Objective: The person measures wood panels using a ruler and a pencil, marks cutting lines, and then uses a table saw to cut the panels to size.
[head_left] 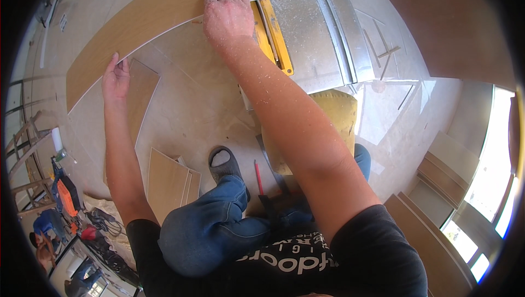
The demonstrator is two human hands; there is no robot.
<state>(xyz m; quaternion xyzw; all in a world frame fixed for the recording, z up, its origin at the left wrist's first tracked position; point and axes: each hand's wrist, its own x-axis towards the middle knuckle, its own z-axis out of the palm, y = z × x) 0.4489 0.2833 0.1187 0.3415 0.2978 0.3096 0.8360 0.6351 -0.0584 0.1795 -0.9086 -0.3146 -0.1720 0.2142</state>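
A long wood-grain panel point(158, 4) with a pale edge extends from the far left onto a metal saw table point(295, 18). My left hand point(116, 81) is closed on the panel's near edge, its fingers pinching the board. My right hand point(228, 15) lies palm down on the panel beside a yellow slotted insert point(273, 29); its fingers are stretched forward and its thumb is hidden. Sawdust speckles the metal top, and bits cling to my right arm. Whether a blade stands in the slot cannot be made out.
Below the panel, cut board pieces point(169, 182) lie on the floor near my foot. A yellow padded seat point(336, 114) stands under the table's near edge. Boards point(432, 242) lean at the lower right. Thin strips point(387, 53) lie right of the table; tools point(65, 193) crowd the lower left.
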